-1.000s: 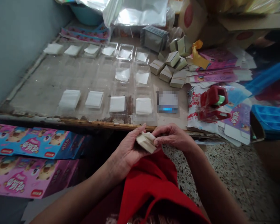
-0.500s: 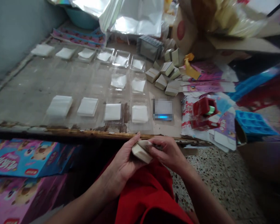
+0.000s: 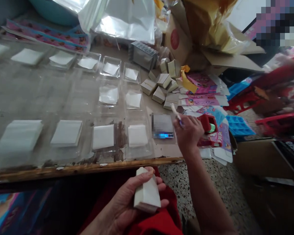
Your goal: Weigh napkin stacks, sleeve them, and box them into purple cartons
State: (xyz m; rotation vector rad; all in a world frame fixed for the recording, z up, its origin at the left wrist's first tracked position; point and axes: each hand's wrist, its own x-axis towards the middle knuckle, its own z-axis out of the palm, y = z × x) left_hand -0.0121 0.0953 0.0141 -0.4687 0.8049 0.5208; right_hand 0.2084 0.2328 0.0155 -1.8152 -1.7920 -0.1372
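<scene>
My left hand [image 3: 126, 195] is closed around a thick stack of cream paper squares [image 3: 148, 193], below the table's front edge. Its thumb lies across the top, and the fingertips show along the far side. Over the right part of the table, my right hand [image 3: 189, 130] pinches a slim pale strip [image 3: 175, 112], whose exact kind I cannot make out. That hand is between a small digital scale [image 3: 163, 124] with a lit blue display and a red tape dispenser [image 3: 209, 125]. Banded paper stacks [image 3: 159, 94] lie in a heap just beyond it.
Clear plastic trays [image 3: 137, 112] with white paper squares [image 3: 137, 135] stand in rows on the left. A grey box [image 3: 144, 55], silver foil bags [image 3: 127, 19] and an open carton [image 3: 176, 36] are at the back. Flattened pink packets [image 3: 201, 85] lie right, near a blue divided tray [image 3: 240, 125].
My right hand has left the paper stack and moved up and right over the table, holding the pale strip. My left hand keeps the stack. The view has swung rightward.
</scene>
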